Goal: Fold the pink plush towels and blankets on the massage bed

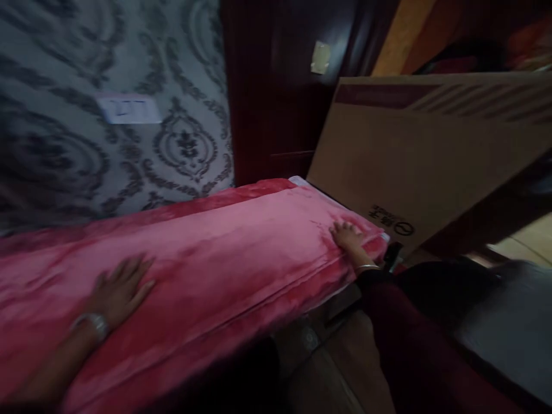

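A long pad covered in pink-red plush cloth stretches across the view, from the lower left to the middle right. On its left part my left hand lies flat with the fingers spread, a metal watch on the wrist. Near the pad's right end my right hand rests palm down on the plush, fingers apart, below a thin bangle. Neither hand grips anything. A white edge peeks out from under the cloth at the far right corner. What supports the pad is mostly in shadow.
A large cardboard sheet or box leans beyond the pad's right end. Behind the pad stand a patterned wall with a handwritten label and a dark wooden door. A dark object sits by the right corner.
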`<move>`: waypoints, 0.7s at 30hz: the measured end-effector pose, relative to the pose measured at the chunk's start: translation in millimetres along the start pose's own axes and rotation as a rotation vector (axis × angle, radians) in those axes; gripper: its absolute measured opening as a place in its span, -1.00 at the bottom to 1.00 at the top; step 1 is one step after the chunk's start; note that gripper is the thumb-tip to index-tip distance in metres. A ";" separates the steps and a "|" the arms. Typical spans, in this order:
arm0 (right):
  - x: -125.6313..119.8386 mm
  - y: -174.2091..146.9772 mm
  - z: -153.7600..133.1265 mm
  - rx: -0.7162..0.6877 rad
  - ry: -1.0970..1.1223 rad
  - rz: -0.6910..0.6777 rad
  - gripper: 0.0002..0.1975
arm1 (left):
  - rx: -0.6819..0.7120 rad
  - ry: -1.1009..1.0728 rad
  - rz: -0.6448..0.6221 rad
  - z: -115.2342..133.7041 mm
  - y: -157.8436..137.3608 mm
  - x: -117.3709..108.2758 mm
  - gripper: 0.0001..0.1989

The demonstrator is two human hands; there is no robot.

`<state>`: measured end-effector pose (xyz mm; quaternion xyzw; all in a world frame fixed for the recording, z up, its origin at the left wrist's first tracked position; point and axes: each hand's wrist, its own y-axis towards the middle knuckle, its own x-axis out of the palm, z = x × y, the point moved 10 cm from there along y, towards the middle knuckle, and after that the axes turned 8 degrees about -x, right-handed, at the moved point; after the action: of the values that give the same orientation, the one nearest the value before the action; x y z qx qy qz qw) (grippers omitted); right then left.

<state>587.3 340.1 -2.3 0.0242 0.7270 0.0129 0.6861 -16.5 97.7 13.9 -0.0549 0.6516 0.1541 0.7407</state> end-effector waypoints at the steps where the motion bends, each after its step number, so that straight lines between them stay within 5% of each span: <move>1: -5.9 -6.7 -18.4 -0.032 0.006 0.038 -0.46 | -0.028 -0.049 -0.020 -5.8 -8.4 -1.5 -0.31; 7: -6.4 -110.9 -212.3 -0.608 0.092 0.106 -0.45 | -0.082 0.025 -0.120 13.9 -37.3 -6.8 -0.29; 10: 9.8 -170.1 -274.7 -0.777 0.093 0.067 -0.45 | -0.059 0.063 -0.169 34.4 -56.9 3.9 -0.33; 17: 37.4 -200.9 -285.2 -0.796 -0.022 0.097 -0.44 | 0.028 0.040 -0.186 57.9 -106.2 26.4 -0.35; 21: 45.2 -197.1 -279.4 -0.861 -0.011 0.199 -0.40 | -0.011 0.003 -0.170 31.0 -123.6 13.2 -0.35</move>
<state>302.3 149.7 -41.4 -0.1940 0.6457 0.3807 0.6329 51.3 -8.5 -9.4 -0.1143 0.6448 0.0941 0.7499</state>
